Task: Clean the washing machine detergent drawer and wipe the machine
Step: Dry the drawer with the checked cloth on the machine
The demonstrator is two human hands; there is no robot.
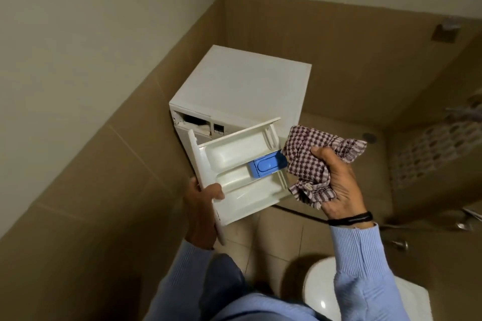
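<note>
Head view looks down past pale blue sleeves (362,263) and a white toilet lid (323,292) at the lower right. The left hand (202,200) grips the near corner of the detergent drawer (234,154), thumb curled over its rim and fingers behind the front panel, holding it in the air above the tiled floor (281,232). The drawer has three compartments side by side. A blue insert (266,165) sits in the far end of the middle one, and the two outer ones show bare white plastic. The right hand (339,185), a dark band at its wrist, clutches a bunched checked cloth (307,154) at the drawer's far right end, just beside the blue insert; whether the cloth touches it cannot be told. Beyond, the white washing machine (247,81) stands in the corner of the brown tiled walls, its drawer slot (194,122) open at the front's upper left corner, dark inside.
</note>
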